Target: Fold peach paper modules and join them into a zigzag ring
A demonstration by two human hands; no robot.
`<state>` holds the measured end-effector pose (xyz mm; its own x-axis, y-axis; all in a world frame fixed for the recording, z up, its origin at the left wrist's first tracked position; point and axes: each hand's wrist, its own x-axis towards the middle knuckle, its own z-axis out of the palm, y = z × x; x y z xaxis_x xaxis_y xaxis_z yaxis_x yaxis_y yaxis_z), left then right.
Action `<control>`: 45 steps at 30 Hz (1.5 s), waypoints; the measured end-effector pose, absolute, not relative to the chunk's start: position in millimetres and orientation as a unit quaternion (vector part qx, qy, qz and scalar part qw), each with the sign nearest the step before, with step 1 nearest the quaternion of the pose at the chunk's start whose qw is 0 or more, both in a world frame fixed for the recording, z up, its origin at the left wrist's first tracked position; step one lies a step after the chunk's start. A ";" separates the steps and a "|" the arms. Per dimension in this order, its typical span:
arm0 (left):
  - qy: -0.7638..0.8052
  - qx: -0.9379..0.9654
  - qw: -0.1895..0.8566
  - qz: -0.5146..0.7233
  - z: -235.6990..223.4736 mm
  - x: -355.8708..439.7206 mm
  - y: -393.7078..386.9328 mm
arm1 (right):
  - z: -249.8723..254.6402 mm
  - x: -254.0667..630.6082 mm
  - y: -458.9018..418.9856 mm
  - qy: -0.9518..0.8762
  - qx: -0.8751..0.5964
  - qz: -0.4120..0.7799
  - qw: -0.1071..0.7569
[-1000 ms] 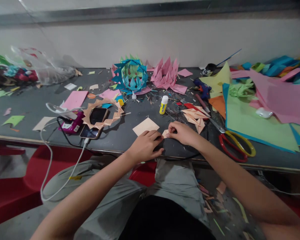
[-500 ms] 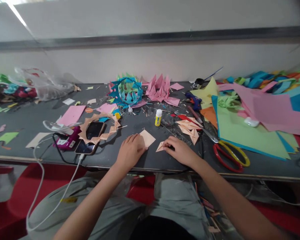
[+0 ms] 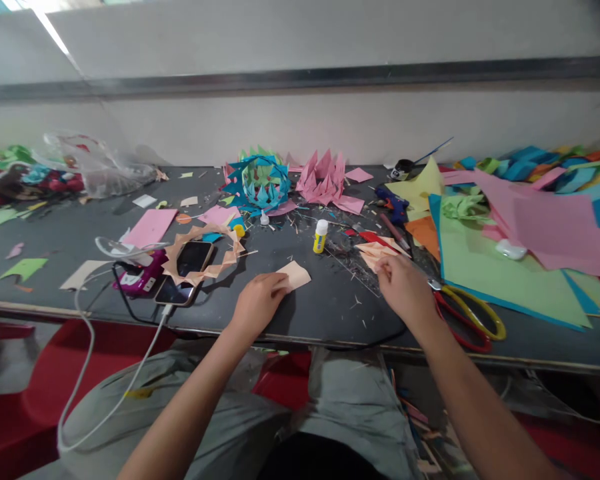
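Note:
My left hand (image 3: 260, 300) is closed on a small peach paper square (image 3: 296, 275), its edge slightly curled up off the table. At the right, my right hand (image 3: 405, 283) is at the pile of folded peach paper pieces (image 3: 373, 252), fingertips pinched on a folded piece and partly covering it. Between the hands, a yellow glue stick (image 3: 320, 239) with a white cap stands upright. A pair of scissors (image 3: 473, 317) with red and yellow handles lies beside the right wrist, its blades partly hidden.
A peach zigzag paper ring (image 3: 169, 260) lies over two phones near a purple power adapter (image 3: 147, 277) with cables. Blue (image 3: 234, 190) and pink (image 3: 325, 180) folded paper rings stand at the back. Coloured sheets (image 3: 510, 287) and a blue glue gun (image 3: 394, 205) lie at the right.
My right hand has moved right and slightly up with the folded peach piece, reaching the pile. My left hand stays near its place, and the paper square has lifted and curled.

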<state>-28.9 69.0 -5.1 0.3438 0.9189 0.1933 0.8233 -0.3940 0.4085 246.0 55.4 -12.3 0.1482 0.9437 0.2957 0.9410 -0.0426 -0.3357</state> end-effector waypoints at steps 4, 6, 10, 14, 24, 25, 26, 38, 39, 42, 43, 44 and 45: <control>0.533 0.805 0.131 0.226 -4.7 -31.0 68.6 | -9.3 244.5 53.3 -0.622 -0.717 0.006 0.315; 0.523 0.810 0.130 0.231 -2.7 -30.2 67.9 | -7.4 233.6 51.4 -0.649 -0.680 0.068 0.335; 0.510 0.824 0.120 0.217 -0.3 -26.7 63.6 | -6.6 203.3 48.6 -0.709 -0.597 0.213 0.311; 0.493 0.835 0.121 0.213 -4.4 -25.2 59.1 | -7.0 180.7 47.8 -0.718 -0.556 0.281 0.310; 0.464 0.822 0.151 0.294 -14.1 -25.5 59.4 | -2.3 171.4 47.9 -0.711 -0.536 0.275 0.363; 0.467 0.819 0.150 0.299 -13.7 -24.7 59.1 | -2.4 171.6 48.4 -0.706 -0.535 0.285 0.365; 0.469 0.817 0.146 0.303 -12.9 -23.7 58.4 | -2.7 171.8 49.1 -0.699 -0.535 0.298 0.369; 0.499 0.741 0.213 0.397 -11.6 -4.3 48.5 | -0.8 181.6 64.1 -0.529 -0.481 0.583 0.385; 0.517 0.703 0.270 0.407 -13.5 -3.5 51.1 | -1.3 185.4 64.4 -0.544 -0.481 0.579 0.371; 0.516 0.676 0.393 0.349 -15.9 -1.6 59.4 | -6.8 197.0 65.8 -0.595 -0.486 0.543 0.339; 0.513 0.685 0.398 0.330 -15.8 -1.0 61.8 | -9.3 200.3 66.4 -0.615 -0.491 0.521 0.331; 0.511 0.698 0.389 0.318 -15.7 -0.5 63.9 | -11.8 203.1 66.9 -0.635 -0.499 0.495 0.321; 0.505 0.714 0.373 0.311 -15.6 -0.1 65.6 | -14.0 205.5 67.2 -0.657 -0.508 0.465 0.308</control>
<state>-0.1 65.6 -15.6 0.2971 0.9524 0.0681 0.4890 -0.2129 0.8459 205.5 67.2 -14.0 -0.2942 0.9533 -0.0676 0.3808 0.0521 -0.9232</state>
